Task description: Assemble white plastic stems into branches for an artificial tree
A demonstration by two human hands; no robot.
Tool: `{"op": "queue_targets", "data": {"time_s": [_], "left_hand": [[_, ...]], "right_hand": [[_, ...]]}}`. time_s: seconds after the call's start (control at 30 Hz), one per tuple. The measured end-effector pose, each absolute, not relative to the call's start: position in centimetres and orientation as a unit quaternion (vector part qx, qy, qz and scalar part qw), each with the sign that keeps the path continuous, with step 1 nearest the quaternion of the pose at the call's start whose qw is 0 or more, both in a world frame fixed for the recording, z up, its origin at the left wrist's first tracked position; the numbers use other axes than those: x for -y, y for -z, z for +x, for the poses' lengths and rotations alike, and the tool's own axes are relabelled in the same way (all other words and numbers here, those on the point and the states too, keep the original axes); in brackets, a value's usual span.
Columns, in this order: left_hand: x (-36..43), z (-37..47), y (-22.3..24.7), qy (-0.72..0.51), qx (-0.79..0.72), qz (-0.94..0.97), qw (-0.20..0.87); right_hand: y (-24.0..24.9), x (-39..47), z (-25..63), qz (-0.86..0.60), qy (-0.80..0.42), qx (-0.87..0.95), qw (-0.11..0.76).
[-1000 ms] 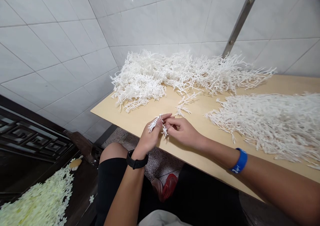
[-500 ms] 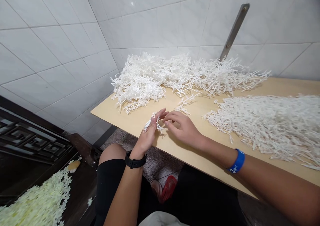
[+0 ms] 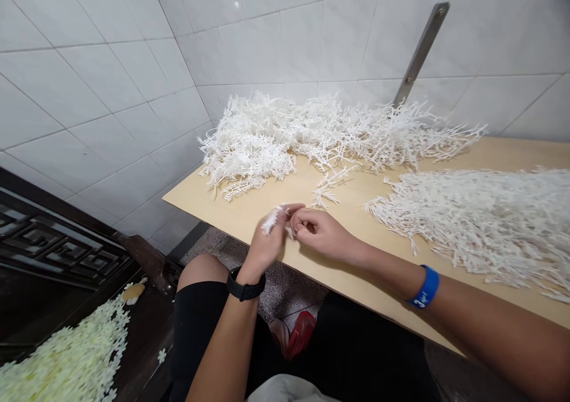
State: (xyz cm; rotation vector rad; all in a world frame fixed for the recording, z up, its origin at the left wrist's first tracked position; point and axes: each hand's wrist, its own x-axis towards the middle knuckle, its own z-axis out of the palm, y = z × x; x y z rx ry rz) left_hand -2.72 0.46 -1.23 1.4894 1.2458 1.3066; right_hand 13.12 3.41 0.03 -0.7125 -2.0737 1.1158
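Okay, white sprig (image 3: 272, 219): up in the hands just above the near edge of the tabletop (image 3: 231, 215), blurred. Looks like thin moulded plastic, branching, fine tips. Handling, my judgement: very light, springy rather than stiff, not very slippery, thin ends probably easy to bend or snap. Tips likely snag on neighbours. Best hold is probably the thicker stem where the branches meet, light pinch, not the tips.

Left hand (image 3: 263, 244): thumb and fingers closed on the sprig, thumb pressing across it, white branches poking out over the back of the thumb side, a small bit showing below on the other side. Pinch looks narrow, no clear gap.

Right hand (image 3: 329, 233): fingers curled in toward the thumb, small dark hollow between them, tips right beside the left fingers and that lower white bit. Whether they pinch it or only touch it, I can't make out; too blurred.

Around: big tangled white heap (image 3: 267, 123) at the back against the wall, flatter white pile (image 3: 490, 218) to the right, a loose sprig (image 3: 328, 189) lying between, just beyond the hands.
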Motion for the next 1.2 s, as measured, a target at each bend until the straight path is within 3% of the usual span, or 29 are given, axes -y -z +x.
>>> {"op": "queue_targets", "data": {"time_s": [0.13,0.33,0.47,0.6,0.87,1.2], "left_hand": [[-0.8,-3.1,1.9,-0.576,-0.53,0.484,0.391],[-0.7,-3.0,1.6,-0.547,-0.433,0.539,0.472],[-0.4,-3.1,1.0,-0.497,-0.439,0.589,0.461],[-0.1,-3.1,0.5,-0.444,-0.44,0.635,0.454],[-0.1,-2.6,0.9,-0.501,-0.471,0.62,0.378],[0.1,-2.8,0.2,-0.443,-0.448,0.646,0.432]], "right_hand": [[0.1,-3.1,13.3,-0.22,-0.286,0.871,0.333],[-0.2,-4.5,14.3,-0.342,-0.086,0.88,0.317],[-0.2,-4.5,14.1,-0.308,-0.219,0.851,0.365],[-0.1,-3.9,13.2,-0.278,-0.359,0.816,0.358],[-0.2,-3.7,12.6,-0.298,-0.389,0.8,0.345],[0.4,-3.7,13.0,-0.291,-0.356,0.811,0.362]]}}
